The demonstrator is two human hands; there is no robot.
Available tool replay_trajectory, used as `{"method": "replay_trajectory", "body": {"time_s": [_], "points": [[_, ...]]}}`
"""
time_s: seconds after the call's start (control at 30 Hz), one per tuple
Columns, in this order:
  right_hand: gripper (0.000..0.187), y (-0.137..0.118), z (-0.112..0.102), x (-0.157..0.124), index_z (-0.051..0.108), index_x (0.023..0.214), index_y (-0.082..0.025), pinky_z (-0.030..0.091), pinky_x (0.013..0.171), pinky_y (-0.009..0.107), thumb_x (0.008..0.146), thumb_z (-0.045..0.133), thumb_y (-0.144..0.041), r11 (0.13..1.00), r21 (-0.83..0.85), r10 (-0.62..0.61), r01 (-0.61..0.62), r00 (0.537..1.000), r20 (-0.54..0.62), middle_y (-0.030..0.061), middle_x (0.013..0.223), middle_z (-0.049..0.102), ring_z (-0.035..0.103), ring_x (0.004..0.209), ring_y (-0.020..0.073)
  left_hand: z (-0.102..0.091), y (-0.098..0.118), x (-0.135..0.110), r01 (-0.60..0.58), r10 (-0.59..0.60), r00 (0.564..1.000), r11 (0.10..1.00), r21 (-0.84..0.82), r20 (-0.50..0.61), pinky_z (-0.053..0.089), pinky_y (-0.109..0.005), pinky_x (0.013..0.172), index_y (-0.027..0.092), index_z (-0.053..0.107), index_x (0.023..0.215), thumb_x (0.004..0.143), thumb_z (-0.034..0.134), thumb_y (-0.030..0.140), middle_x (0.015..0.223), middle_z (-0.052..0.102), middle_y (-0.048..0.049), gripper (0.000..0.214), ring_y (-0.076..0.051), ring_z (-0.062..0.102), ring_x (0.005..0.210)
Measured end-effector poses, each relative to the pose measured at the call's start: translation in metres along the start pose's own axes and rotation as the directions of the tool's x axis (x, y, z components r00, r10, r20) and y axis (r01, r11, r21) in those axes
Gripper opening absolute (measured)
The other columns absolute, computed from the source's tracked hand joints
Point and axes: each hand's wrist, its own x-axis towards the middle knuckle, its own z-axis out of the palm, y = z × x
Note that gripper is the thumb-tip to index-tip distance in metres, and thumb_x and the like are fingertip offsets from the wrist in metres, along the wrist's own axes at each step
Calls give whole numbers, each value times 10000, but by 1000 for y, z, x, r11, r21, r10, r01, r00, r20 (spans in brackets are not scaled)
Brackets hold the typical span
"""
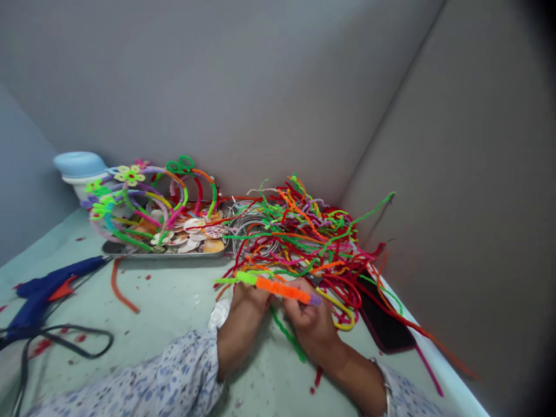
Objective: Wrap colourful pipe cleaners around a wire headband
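Observation:
Both hands hold a fuzzy pipe-cleaner-wrapped strip point(282, 289), banded lime green, orange and purple, over the front middle of the table. My left hand point(245, 310) grips it near the lime green end, its fingertips partly hidden. Near the purple end, my right hand point(309, 315) has its fingers curled round it. A loose green pipe cleaner point(286, 334) hangs or lies below, between the hands; whether a hand touches it I cannot tell. Just beyond them spreads a tangled heap of red, orange, green and pink pipe cleaners point(299, 231).
A metal tray point(169, 262) at the back left bears several flower-trimmed headbands point(152, 185) and round pieces. Coiled wire point(249, 229) lies beside it. At left are a blue glue gun point(52, 284) with a cord and a blue-lidded container point(82, 165). A dark phone point(388, 327) lies right, near the wall.

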Motion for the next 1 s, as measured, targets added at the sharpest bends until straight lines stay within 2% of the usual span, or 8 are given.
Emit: {"method": "replay_trajectory", "body": {"time_s": [0.13, 0.27, 0.4, 0.57, 0.73, 0.87, 0.9, 1.0], "points": [[223, -1, -2, 6, 598, 876, -157, 423, 502, 221, 826, 517, -360, 950, 272, 149, -156, 988, 47, 4, 617, 589, 527, 537, 122, 4, -5, 8, 34, -34, 999, 999, -20, -25, 288, -224, 494, 167, 472, 571, 740, 556, 245, 548, 427, 43, 204, -90, 363, 504], [317, -3, -5, 11, 590, 878, -149, 419, 474, 205, 800, 550, -454, 904, 412, 133, -114, 991, -17, 5, 682, 588, 528, 535, 104, 3, -6, 11, 77, -78, 997, 996, 40, 24, 297, -237, 504, 159, 499, 564, 777, 531, 347, 519, 447, 37, 286, -97, 398, 493], [333, -3, -4, 11, 582, 842, -138, 401, 452, 198, 805, 546, -467, 901, 412, 148, -135, 989, 0, -3, 633, 576, 499, 492, 94, 3, -6, 13, 126, -131, 984, 991, 49, 120, 294, -245, 497, 153, 519, 548, 786, 508, 385, 492, 459, 27, 333, -105, 407, 476], [320, 0, -1, 7, 572, 857, -132, 412, 471, 206, 819, 537, -448, 906, 405, 123, -122, 992, 23, 23, 684, 591, 518, 538, 106, 4, -4, 12, 107, -109, 991, 994, 35, 77, 273, -235, 488, 165, 477, 497, 749, 511, 263, 472, 438, 36, 273, -97, 378, 468], [296, 2, -1, 5, 573, 933, -150, 439, 505, 217, 815, 550, -421, 916, 387, 102, -107, 994, 33, 13, 694, 594, 541, 568, 115, 3, -1, 9, 101, -103, 993, 994, 45, 55, 247, -240, 479, 174, 451, 502, 732, 511, 254, 475, 406, 50, 252, -99, 344, 469], [305, -4, -9, 9, 584, 988, -183, 499, 685, 270, 770, 616, -393, 923, 383, 78, -38, 993, -89, 44, 888, 627, 595, 800, 166, 4, -2, 8, 92, -99, 993, 990, 109, 60, 252, -244, 488, 168, 480, 505, 727, 529, 279, 481, 421, 46, 253, -105, 359, 477], [309, -7, -12, 10, 580, 1011, -197, 507, 701, 285, 774, 611, -393, 908, 417, 85, -46, 994, -76, 49, 944, 624, 592, 857, 180, 4, -2, 8, 94, -103, 993, 987, 129, 64, 252, -244, 487, 166, 486, 506, 730, 526, 284, 479, 421, 46, 257, -105, 360, 476], [302, -18, -23, 14, 601, 1012, -208, 514, 687, 292, 772, 612, -391, 870, 486, 90, -85, 996, 12, 49, 934, 633, 589, 880, 193, 4, -3, 8, 92, -110, 990, 977, 191, 91, 243, -245, 483, 162, 502, 514, 745, 506, 290, 466, 416, 45, 265, -106, 356, 466]]}}
